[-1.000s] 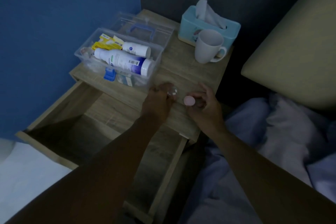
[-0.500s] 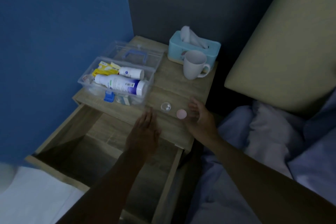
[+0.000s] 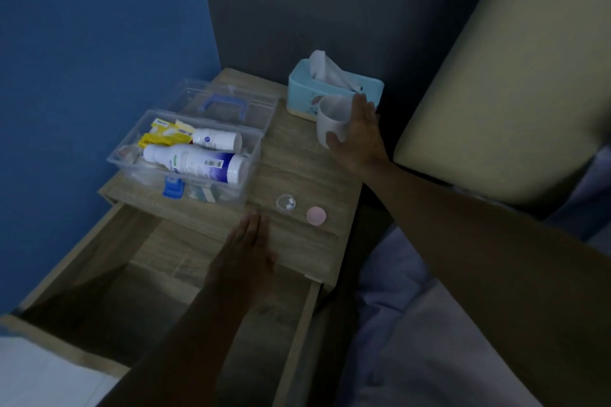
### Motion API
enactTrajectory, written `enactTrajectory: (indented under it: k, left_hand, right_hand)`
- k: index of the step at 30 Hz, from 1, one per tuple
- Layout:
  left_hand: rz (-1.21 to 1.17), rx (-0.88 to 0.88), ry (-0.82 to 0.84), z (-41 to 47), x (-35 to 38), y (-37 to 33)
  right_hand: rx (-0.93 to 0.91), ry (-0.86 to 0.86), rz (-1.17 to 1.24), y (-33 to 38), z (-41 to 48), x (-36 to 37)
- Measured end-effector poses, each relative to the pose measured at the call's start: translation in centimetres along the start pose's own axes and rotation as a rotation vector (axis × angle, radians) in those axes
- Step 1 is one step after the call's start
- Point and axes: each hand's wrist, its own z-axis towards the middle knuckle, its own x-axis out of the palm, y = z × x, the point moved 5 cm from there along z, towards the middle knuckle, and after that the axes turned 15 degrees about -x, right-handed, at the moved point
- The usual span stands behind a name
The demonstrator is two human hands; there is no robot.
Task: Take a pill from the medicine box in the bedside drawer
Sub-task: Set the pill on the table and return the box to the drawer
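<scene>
The clear medicine box (image 3: 246, 182) stands open on the bedside table (image 3: 297, 162), holding white bottles and yellow packets, its lid with a blue handle (image 3: 223, 105) lying back behind it. A small clear pill cup (image 3: 286, 202) with white pills in it sits near the table's front edge. A pink round cap (image 3: 316, 215) lies just to its right. My left hand (image 3: 246, 251) hovers flat over the front edge, holding nothing. My right hand (image 3: 358, 134) is against the white mug (image 3: 332, 119), thumb on its front and fingers straight along its right side.
A light-blue tissue box (image 3: 304, 89) stands behind the mug. The drawer (image 3: 109, 277) below the table top is pulled out and looks dark inside. A blue wall is on the left. The beige headboard and bedding are on the right.
My right hand left the pink cap on the table and moved back to the mug. My left hand let go of the pill cup and drew back toward the drawer.
</scene>
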Motion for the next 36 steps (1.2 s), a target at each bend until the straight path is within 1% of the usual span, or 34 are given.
enactTrajectory:
  k: [3, 6, 8, 12, 15, 18, 20, 24, 27, 32, 36]
  left_hand:
    - [-0.012, 0.005, -0.006, 0.1, 0.2, 0.1]
    - [-0.047, 0.006, -0.002, 0.2, 0.4, 0.2]
    - [-0.074, 0.012, -0.004, 0.3, 0.4, 0.3]
    - [-0.083, 0.02, -0.007, 0.1, 0.5, 0.4]
    - [-0.065, 0.028, -0.021, 0.0, 0.6, 0.4]
    - [-0.071, 0.024, -0.016, -0.1, 0.5, 0.3]
    - [-0.078, 0.018, -0.006, -0.1, 0.4, 0.3]
    - [-0.06, 0.018, 0.003, -0.2, 0.2, 0.2]
    - [-0.035, 0.009, 0.011, -0.1, 0.0, 0.2]
    - [-0.01, 0.002, 0.042, 0.1, 0.0, 0.0]
    - [-0.003, -0.004, 0.046, 0.3, -0.1, 0.0]
  right_hand:
    - [0.043, 0.035, -0.058, -0.5, 1.7, 0.8]
    - [0.091, 0.054, -0.053, -0.9, 2.7, 1.5]
    - [0.095, 0.034, -0.058, -0.7, 3.0, 1.9]
    - [0.051, -0.075, -0.135, -0.3, 3.2, 1.7]
    - [0.053, -0.08, -0.158, -0.2, 3.6, 1.3]
    - [0.06, -0.048, -0.071, 0.0, 3.7, 0.7]
    - [0.026, -0.01, -0.011, 0.5, 3.5, 0.2]
    - [-0.069, 0.041, -0.041, 2.2, 2.5, -0.9]
    - [-0.138, 0.074, -0.017, 3.4, 1.3, -1.4]
    - [-0.157, 0.15, -0.029, 4.2, -0.4, -1.3]
    - [-0.131, 0.183, 0.013, 4.2, -1.4, -0.8]
